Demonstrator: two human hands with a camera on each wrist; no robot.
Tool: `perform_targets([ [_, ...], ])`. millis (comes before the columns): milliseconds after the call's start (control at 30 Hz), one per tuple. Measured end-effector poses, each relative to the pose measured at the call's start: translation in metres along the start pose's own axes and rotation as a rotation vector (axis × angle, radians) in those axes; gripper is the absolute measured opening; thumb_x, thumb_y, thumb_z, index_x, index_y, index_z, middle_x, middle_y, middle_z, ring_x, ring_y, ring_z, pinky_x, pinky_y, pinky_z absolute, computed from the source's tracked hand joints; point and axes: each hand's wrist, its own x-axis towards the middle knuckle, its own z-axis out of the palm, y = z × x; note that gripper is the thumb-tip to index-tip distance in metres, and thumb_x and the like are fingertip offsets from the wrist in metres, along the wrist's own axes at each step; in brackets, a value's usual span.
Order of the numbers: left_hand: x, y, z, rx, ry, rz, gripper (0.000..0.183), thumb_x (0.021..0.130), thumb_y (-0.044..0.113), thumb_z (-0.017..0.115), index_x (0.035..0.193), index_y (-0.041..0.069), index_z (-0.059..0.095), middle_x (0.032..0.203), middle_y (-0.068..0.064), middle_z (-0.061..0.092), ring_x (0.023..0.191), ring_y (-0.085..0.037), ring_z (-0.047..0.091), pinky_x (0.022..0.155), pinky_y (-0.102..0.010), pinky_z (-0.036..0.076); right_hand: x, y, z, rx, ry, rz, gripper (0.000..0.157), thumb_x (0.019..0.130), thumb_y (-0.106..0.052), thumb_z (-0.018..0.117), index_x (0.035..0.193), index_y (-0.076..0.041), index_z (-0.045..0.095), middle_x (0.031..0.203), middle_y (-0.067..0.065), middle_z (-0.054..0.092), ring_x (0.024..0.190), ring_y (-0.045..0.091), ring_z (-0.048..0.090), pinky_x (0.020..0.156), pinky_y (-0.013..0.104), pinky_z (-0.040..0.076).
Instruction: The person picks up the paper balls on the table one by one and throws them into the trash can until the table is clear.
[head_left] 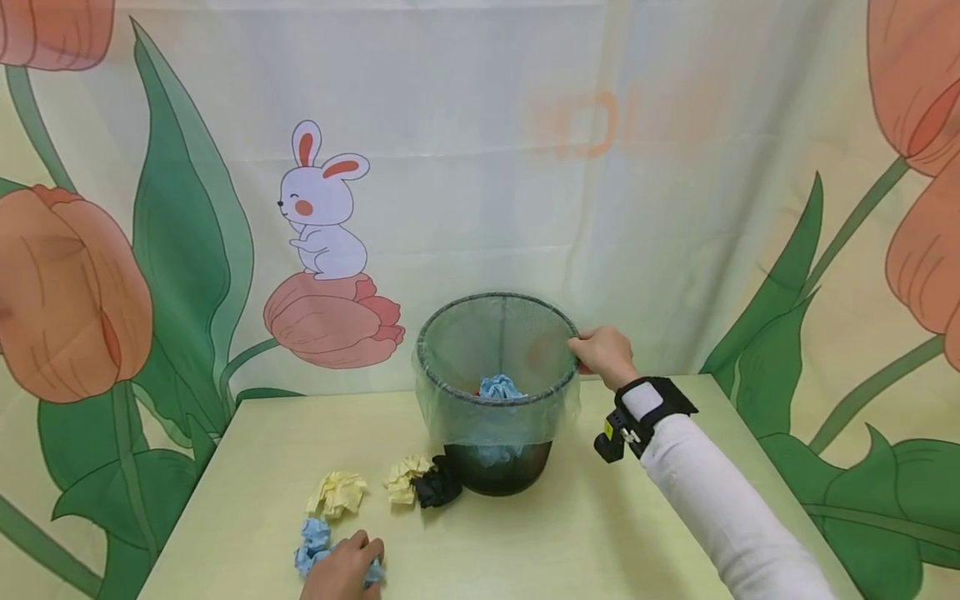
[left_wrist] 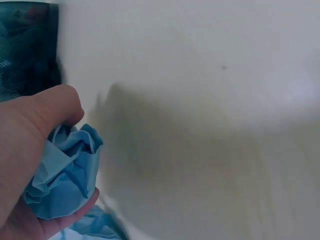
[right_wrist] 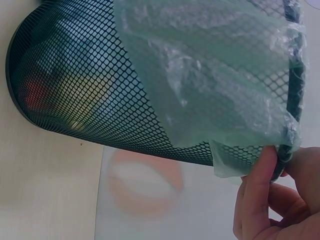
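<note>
At the table's front, my left hand (head_left: 341, 575) grips a crumpled ball of blue paper (left_wrist: 70, 172), thumb on one side and fingers on the other. Another blue paper ball (head_left: 311, 540) lies right beside that hand. My right hand (head_left: 606, 357) pinches the rim of a dark mesh wastebasket (head_left: 498, 473) on its right side. A thin translucent green bag (right_wrist: 200, 85) lines the basket and folds down over its outside. Crumpled paper, including a blue ball (head_left: 499, 387), lies inside; red and yellow pieces show through the mesh in the right wrist view.
Left of the basket lie a yellow paper ball (head_left: 341, 493), a second yellow ball (head_left: 402, 478) and a black one (head_left: 437, 483), which is close against the basket's base. Behind the table (head_left: 600, 525) hangs a curtain (head_left: 480, 167) printed with tulips and a rabbit.
</note>
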Motion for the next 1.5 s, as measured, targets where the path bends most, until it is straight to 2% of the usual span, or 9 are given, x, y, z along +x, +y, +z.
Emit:
perform_targets([
  [100, 0.003, 0.003, -0.005, 0.009, 0.034, 0.015, 0.02, 0.075, 0.016, 0.071, 0.092, 0.013, 0.061, 0.076, 0.001, 0.041, 0.058, -0.015, 0.035, 0.044, -0.029, 0.029, 0.0, 0.0, -0.002, 0.0, 0.002, -0.003, 0.04, 0.087, -0.02, 0.054, 0.122, -0.001, 0.059, 0.112, 0.019, 0.063, 0.069, 0.022, 0.068, 0.065, 0.031, 0.057],
  [300, 0.009, 0.008, -0.018, 0.046, 0.102, 0.046, 0.018, 0.075, 0.017, 0.071, 0.088, 0.018, 0.059, 0.076, 0.004, 0.04, 0.058, -0.012, 0.035, 0.044, -0.025, 0.03, 0.002, 0.001, -0.005, -0.007, -0.004, -0.008, 0.043, 0.087, -0.021, 0.054, 0.125, -0.002, 0.056, 0.119, 0.019, 0.06, 0.056, 0.009, 0.063, 0.06, 0.027, 0.056],
  [533, 0.018, 0.012, -0.04, 0.115, 0.2, 0.136, 0.016, 0.078, 0.017, 0.067, 0.091, 0.018, 0.057, 0.077, 0.005, 0.041, 0.061, -0.01, 0.036, 0.049, -0.022, 0.029, 0.003, 0.002, -0.005, 0.003, -0.004, -0.001, 0.044, 0.087, -0.021, 0.053, 0.126, -0.002, 0.055, 0.119, 0.019, 0.06, 0.069, 0.022, 0.068, 0.059, 0.026, 0.056],
  [633, 0.023, 0.014, -0.051, 0.163, 0.248, 0.165, 0.019, 0.075, 0.018, 0.069, 0.09, 0.019, 0.058, 0.077, 0.006, 0.042, 0.062, -0.009, 0.038, 0.05, -0.021, 0.031, 0.002, 0.001, -0.005, 0.004, -0.005, 0.006, 0.043, 0.087, -0.021, 0.054, 0.126, -0.002, 0.055, 0.119, 0.019, 0.06, 0.075, 0.025, 0.068, 0.059, 0.026, 0.056],
  [800, 0.028, 0.019, -0.068, 0.196, 0.304, 0.202, 0.023, 0.071, 0.018, 0.071, 0.089, 0.019, 0.057, 0.076, 0.007, 0.043, 0.062, -0.008, 0.04, 0.047, -0.02, 0.034, 0.002, 0.0, -0.005, 0.002, -0.003, 0.013, 0.043, 0.087, -0.021, 0.054, 0.125, -0.002, 0.056, 0.117, 0.019, 0.061, 0.063, 0.017, 0.067, 0.059, 0.026, 0.056],
  [933, 0.03, 0.023, -0.083, 0.234, 0.32, 0.216, 0.023, 0.07, 0.02, 0.071, 0.09, 0.019, 0.057, 0.076, 0.007, 0.042, 0.062, -0.008, 0.039, 0.045, -0.02, 0.032, 0.002, 0.0, -0.003, 0.01, 0.003, 0.012, 0.042, 0.086, -0.021, 0.055, 0.123, -0.002, 0.058, 0.115, 0.019, 0.062, 0.053, 0.008, 0.061, 0.058, 0.026, 0.056],
  [1100, 0.035, 0.028, -0.103, 0.274, 0.326, 0.236, 0.022, 0.071, 0.02, 0.07, 0.089, 0.019, 0.058, 0.077, 0.006, 0.043, 0.062, -0.009, 0.038, 0.045, -0.02, 0.031, 0.001, 0.0, -0.002, 0.01, 0.005, 0.006, 0.043, 0.086, -0.021, 0.054, 0.124, -0.002, 0.057, 0.114, 0.019, 0.062, 0.053, 0.007, 0.061, 0.058, 0.026, 0.056],
  [1367, 0.04, 0.037, -0.144, 0.332, 0.34, 0.302, 0.023, 0.07, 0.023, 0.073, 0.088, 0.018, 0.059, 0.079, 0.004, 0.046, 0.066, -0.009, 0.047, 0.049, -0.02, 0.042, 0.002, -0.001, -0.001, 0.003, 0.005, 0.008, 0.043, 0.085, -0.021, 0.054, 0.123, -0.002, 0.058, 0.113, 0.019, 0.063, 0.054, 0.008, 0.062, 0.058, 0.026, 0.055],
  [1500, 0.042, 0.042, -0.163, 0.346, 0.349, 0.327, 0.023, 0.071, 0.023, 0.073, 0.089, 0.017, 0.06, 0.08, 0.003, 0.049, 0.068, -0.01, 0.05, 0.054, -0.021, 0.047, 0.001, -0.001, 0.0, 0.009, 0.001, 0.007, 0.041, 0.085, -0.02, 0.054, 0.122, -0.001, 0.059, 0.111, 0.019, 0.063, 0.053, 0.008, 0.061, 0.064, 0.032, 0.057],
])
